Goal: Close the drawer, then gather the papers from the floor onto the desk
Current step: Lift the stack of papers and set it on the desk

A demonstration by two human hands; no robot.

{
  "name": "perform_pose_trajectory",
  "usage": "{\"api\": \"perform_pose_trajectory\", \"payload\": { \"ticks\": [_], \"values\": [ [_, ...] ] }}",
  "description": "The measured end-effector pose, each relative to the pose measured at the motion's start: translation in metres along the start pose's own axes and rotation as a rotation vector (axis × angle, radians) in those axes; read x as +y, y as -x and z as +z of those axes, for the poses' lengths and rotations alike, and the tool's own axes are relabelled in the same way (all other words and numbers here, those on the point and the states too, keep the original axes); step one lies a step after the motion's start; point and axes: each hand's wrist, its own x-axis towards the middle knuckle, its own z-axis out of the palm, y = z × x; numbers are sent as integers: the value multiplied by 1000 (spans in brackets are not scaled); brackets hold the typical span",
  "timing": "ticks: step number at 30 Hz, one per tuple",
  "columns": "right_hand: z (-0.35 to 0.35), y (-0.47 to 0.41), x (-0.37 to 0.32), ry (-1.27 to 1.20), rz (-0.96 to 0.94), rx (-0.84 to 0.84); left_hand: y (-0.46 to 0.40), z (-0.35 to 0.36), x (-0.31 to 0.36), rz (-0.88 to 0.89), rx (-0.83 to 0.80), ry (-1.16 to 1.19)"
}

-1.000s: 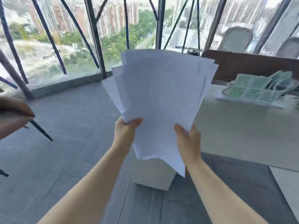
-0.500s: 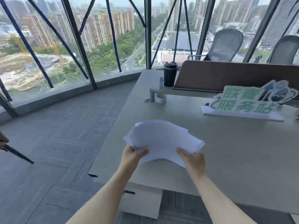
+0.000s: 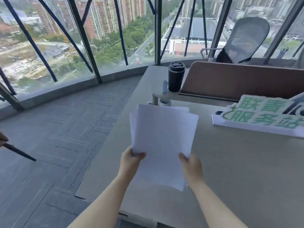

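Observation:
A loose stack of white papers point(image 3: 162, 139) is held flat over the grey desk point(image 3: 238, 170), its sheets slightly fanned at the far edge. My left hand point(image 3: 130, 160) pinches the stack's near left side. My right hand point(image 3: 190, 165) grips its near right side. I cannot tell whether the papers touch the desktop. The drawer is out of sight below the desk's front edge.
A black lidded cup point(image 3: 176, 76) stands at the desk's far left, by a brown divider panel point(image 3: 238, 79). A green-and-white sign point(image 3: 263, 116) lies at the right. A mesh office chair point(image 3: 243, 40) is behind the divider. Grey carpet floor point(image 3: 54, 145) spreads to the left, up to the windows.
The papers went from upright in front of me to lying flat over the desk. Both hands kept their hold, and the view moved closer over the desktop.

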Motion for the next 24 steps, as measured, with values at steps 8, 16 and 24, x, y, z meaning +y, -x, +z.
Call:
{"api": "perform_pose_trajectory", "payload": {
  "ticks": [8, 16, 24],
  "values": [
    [79, -77, -20, 132, 155, -231, -99, -38, 7, -116, -75, -254],
    [168, -150, -18, 142, 269, -256, -204, -66, -7, -154, -80, -441],
    [184, -164, -12, 793, 289, -183, -247, -66, -33, -153, -7, -645]
  ]
}}
